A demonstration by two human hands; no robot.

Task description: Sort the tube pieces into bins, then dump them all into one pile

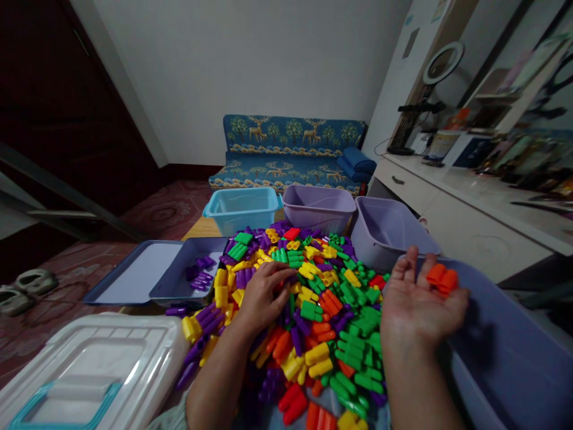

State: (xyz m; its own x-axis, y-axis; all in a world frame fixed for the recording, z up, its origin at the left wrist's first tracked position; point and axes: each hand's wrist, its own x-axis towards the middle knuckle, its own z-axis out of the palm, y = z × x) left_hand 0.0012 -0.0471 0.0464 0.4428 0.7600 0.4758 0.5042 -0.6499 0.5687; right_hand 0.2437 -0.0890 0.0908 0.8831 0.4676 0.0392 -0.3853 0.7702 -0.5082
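My right hand [414,301] is turned palm up at the right of the pile, beside the large purple bin [514,340]. Its thumb and a finger close on an orange building block [443,279] with rounded tubes. My left hand [267,292] reaches palm down onto the middle of the heap of plastic building blocks [317,352]. Its fingers are bent with a gap between thumb and forefinger, and their tips lie among the blocks; I see nothing held there. Green, yellow, orange, red and purple pieces surround it, with a green block [312,310] close to its right.
Behind the heap stand a light-blue bin [244,203], a purple bin [317,200] and another purple bin [389,224]. At left lie an open box [179,292] with several purple blocks and a white lidded box [102,352]. A patterned sofa [290,161] and white dresser [474,221] stand beyond.
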